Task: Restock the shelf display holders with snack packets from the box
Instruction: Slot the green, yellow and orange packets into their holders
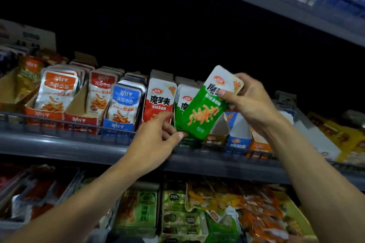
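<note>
Head view, the only one supplied. Right hand [249, 102] raised at shelf height, fingers and thumb curled round the white top end of a green snack packet [205, 112]; possibly more than one packet in the stack, cannot tell. Packet tilted, long axis running from upper right at the right hand down and left toward the left hand. Lower end just above the green display holder [184, 140], directly beneath it, in front of the green packets [182, 104] already standing there. Left hand [158, 138] below and left of the right, thumb against the packet's lower corner, fingers loosely bent near the holder's front lip; firm pinch or mere steadying touch not clear. Red packets [161, 102] in the holder just beyond the left hand's fingers. Judged: insertion in progress, packet not yet seated. Left hand nearer the holder mouth, hence better placed to guide the lower end in; right hand to push down along the long axis. Box not seen.
</note>
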